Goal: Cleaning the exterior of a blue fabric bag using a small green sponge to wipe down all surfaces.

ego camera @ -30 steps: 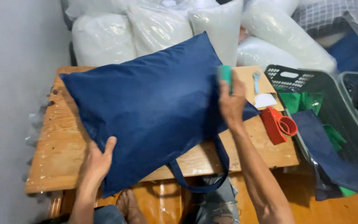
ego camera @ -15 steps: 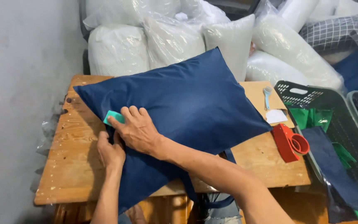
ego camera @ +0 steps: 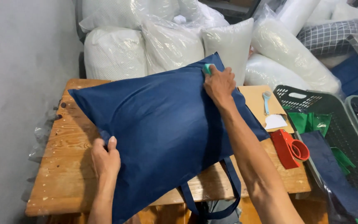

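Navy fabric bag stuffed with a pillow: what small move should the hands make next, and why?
Probably draw the right hand, with its small teal tool, along the top edge of the navy fabric bag. The tool sits at the far corner, and the left hand pins the near edge on the wooden table.

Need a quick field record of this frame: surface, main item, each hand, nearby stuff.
surface: bare wooden table
main item: stuffed navy fabric bag, strap loop hanging off the front edge
left hand: grips the bag's near-left edge
right hand: presses a small teal tool on the bag's far edge
right of bag: red tape dispenser, green plastic basket
behind: plastic-wrapped white pillows
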